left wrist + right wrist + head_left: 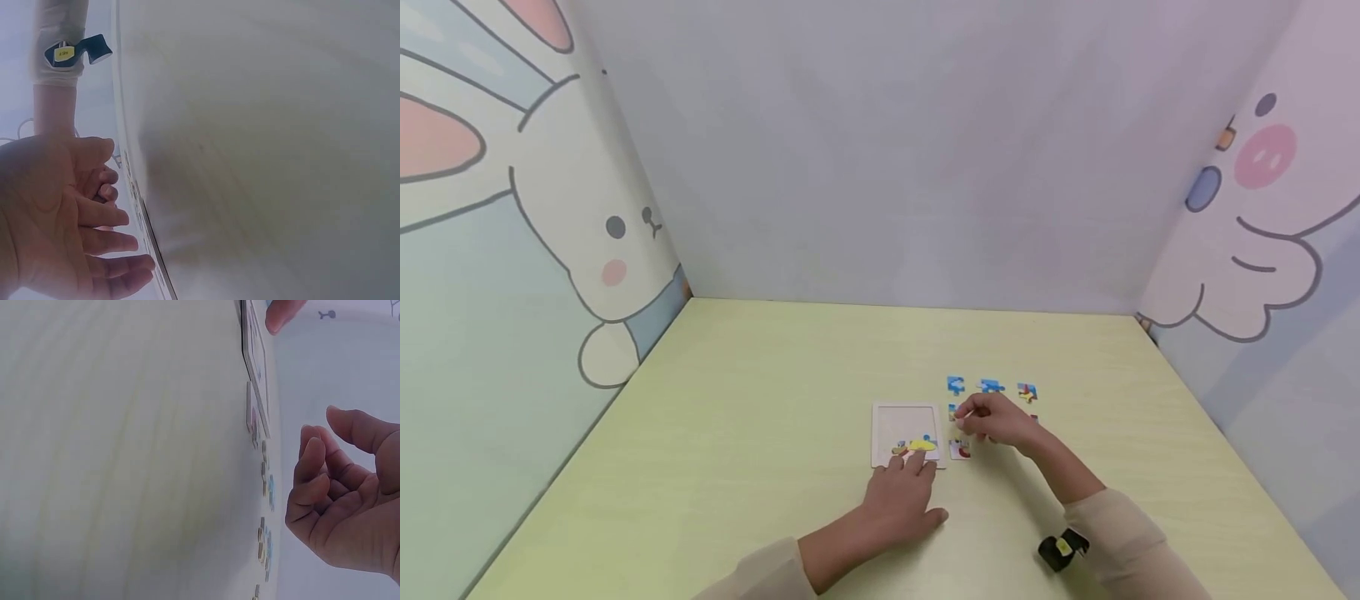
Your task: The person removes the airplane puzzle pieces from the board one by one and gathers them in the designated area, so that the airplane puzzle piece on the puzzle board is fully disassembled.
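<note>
A square puzzle tray (pixel 876 435) with a pale rim lies flat on the table. Inside it, along the lower right, sit a yellow puzzle piece (pixel 922 445) and a multicoloured one. My left hand (pixel 901 502) rests at the tray's near edge, its fingers extended onto the rim and lower pieces. Just right of the tray, my right hand (pixel 1002 422) hovers over loose puzzle pieces. In the right wrist view its fingers are loosely bent, the thumb stands apart, and nothing shows between them. A loose piece (pixel 959 450) lies below that hand; others are partly hidden by it.
Behind the right hand lie a blue piece (pixel 955 385), another blue piece (pixel 991 386) and a red-and-yellow piece (pixel 1027 392). A black strapped device (pixel 1062 550) is on the right wrist. A plain wall (pixel 910 167) and printed side panels surround the table (pixel 760 375).
</note>
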Tool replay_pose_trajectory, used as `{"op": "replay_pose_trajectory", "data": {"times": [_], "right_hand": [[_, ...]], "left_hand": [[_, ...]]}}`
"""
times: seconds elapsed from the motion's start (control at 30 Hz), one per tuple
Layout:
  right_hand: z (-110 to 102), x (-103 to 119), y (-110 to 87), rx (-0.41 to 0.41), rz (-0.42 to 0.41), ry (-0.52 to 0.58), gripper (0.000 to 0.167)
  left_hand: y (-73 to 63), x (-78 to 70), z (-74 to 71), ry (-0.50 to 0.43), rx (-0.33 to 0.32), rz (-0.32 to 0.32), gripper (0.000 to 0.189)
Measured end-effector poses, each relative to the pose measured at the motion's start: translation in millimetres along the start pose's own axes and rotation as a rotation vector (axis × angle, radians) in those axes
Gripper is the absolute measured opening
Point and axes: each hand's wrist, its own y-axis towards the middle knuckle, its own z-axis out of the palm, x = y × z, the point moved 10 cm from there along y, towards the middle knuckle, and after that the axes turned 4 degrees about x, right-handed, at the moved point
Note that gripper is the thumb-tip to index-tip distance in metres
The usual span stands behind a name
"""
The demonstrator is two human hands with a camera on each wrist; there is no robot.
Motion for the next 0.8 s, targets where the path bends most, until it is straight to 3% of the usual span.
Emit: {"op": "replay_pose_trajectory", "data": {"times": [0.5, 0.8], "right_hand": [[21, 14, 20.5, 0.054, -0.045, -0.003, 0.017], [40, 27, 33.1, 0.121, -0.098, 0.023, 0.019]], "left_hand": [[7.9, -8.5, 13.7, 0.091, 0.062, -0.050, 0.065], [9.5, -11.1, 14.4, 0.098, 0.060, -0.067, 0.066]]}}
